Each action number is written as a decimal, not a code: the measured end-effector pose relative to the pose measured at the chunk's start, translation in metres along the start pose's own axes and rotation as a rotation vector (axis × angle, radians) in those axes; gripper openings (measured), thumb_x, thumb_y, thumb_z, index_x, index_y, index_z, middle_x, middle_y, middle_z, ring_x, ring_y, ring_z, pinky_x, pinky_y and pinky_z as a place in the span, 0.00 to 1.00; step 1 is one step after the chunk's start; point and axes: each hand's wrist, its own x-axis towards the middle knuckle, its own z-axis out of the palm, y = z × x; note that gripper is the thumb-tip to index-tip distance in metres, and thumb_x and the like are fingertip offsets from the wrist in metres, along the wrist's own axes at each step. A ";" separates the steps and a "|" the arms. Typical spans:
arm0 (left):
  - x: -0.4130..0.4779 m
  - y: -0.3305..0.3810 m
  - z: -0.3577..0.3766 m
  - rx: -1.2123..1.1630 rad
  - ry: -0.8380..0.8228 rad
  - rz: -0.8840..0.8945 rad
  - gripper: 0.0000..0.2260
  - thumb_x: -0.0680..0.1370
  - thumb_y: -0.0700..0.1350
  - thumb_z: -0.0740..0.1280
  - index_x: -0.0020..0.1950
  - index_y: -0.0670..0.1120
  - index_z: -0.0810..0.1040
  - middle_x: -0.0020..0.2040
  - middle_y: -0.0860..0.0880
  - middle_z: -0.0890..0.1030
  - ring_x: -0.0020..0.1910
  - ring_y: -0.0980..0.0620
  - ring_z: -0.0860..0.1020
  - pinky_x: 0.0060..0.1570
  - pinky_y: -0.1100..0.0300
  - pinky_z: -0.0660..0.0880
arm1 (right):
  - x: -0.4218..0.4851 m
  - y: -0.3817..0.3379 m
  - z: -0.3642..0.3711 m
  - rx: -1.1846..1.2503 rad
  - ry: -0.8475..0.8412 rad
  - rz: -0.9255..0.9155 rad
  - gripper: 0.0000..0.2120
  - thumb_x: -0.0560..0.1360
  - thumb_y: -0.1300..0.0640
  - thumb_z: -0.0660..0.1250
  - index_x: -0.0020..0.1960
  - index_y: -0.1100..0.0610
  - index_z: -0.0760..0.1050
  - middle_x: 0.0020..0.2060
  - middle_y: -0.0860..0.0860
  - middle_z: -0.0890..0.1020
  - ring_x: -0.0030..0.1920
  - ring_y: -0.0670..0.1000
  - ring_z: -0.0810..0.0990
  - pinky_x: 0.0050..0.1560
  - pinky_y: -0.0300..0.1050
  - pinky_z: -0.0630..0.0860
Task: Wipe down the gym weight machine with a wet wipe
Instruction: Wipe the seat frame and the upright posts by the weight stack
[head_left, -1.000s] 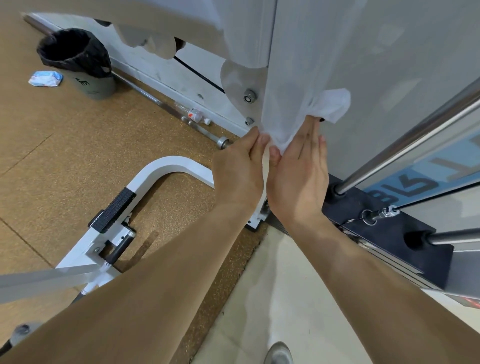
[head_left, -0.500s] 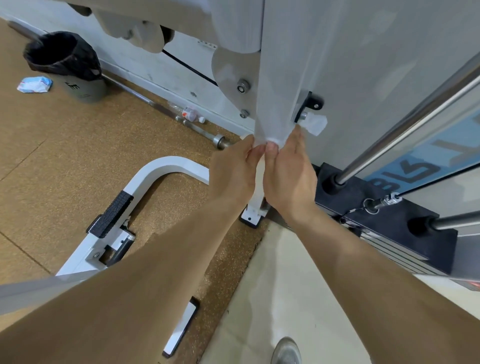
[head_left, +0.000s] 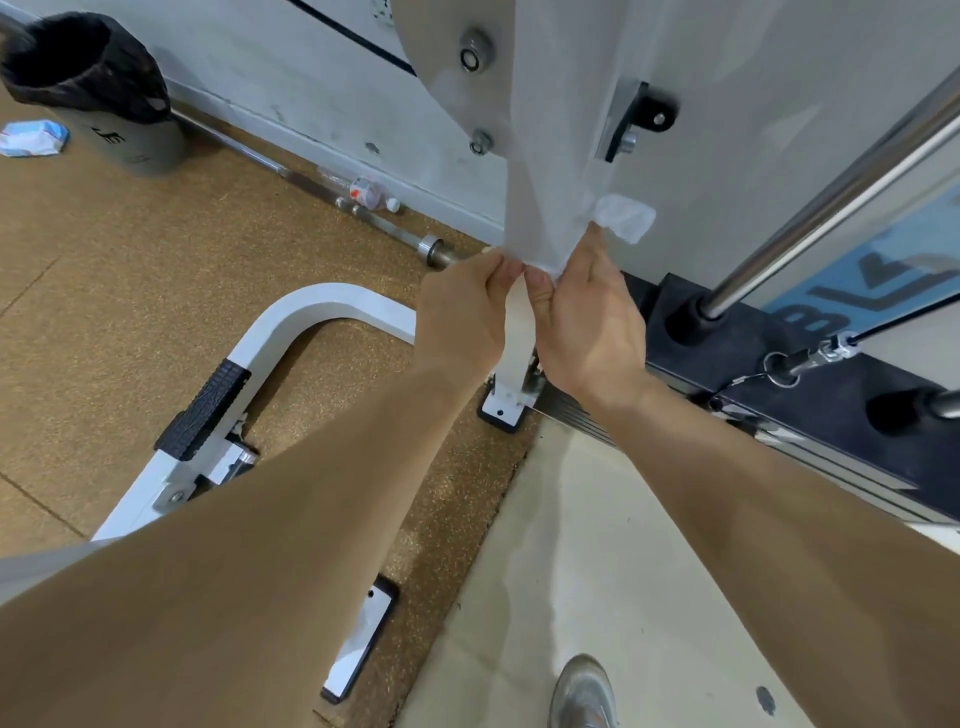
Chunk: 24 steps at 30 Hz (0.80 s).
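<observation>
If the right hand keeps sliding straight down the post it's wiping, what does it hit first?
Probably the post's foot plate on the floor. The right hand pinches the wipe around the white post, and the stretch below looks bare until that plate, though depth is hard to judge.

Lined bin (head_left: 104, 93), crumpled packet (head_left: 31, 137), barbell (head_left: 363, 213) on floor

Black bracket (head_left: 641, 117) above hands; chrome rod (head_left: 831, 202) right.
</observation>
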 end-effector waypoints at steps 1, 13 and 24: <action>0.001 0.004 -0.003 -0.017 0.042 0.025 0.13 0.85 0.49 0.60 0.42 0.49 0.76 0.30 0.56 0.74 0.29 0.61 0.73 0.31 0.71 0.65 | 0.000 -0.004 -0.005 0.005 0.044 -0.021 0.35 0.84 0.40 0.50 0.81 0.61 0.47 0.78 0.58 0.62 0.76 0.57 0.64 0.71 0.59 0.69; 0.001 -0.008 0.009 -0.065 0.045 0.032 0.13 0.85 0.50 0.59 0.42 0.51 0.74 0.29 0.56 0.73 0.28 0.61 0.71 0.31 0.71 0.66 | 0.000 0.000 0.014 0.006 0.088 0.020 0.37 0.82 0.38 0.48 0.81 0.62 0.47 0.79 0.56 0.61 0.78 0.54 0.59 0.77 0.56 0.60; 0.001 -0.036 0.026 0.002 -0.053 -0.006 0.15 0.85 0.49 0.60 0.40 0.48 0.74 0.28 0.56 0.72 0.27 0.59 0.71 0.31 0.70 0.65 | -0.007 0.013 0.037 -0.301 -0.090 0.079 0.37 0.84 0.39 0.41 0.80 0.67 0.45 0.81 0.58 0.54 0.81 0.52 0.44 0.79 0.47 0.37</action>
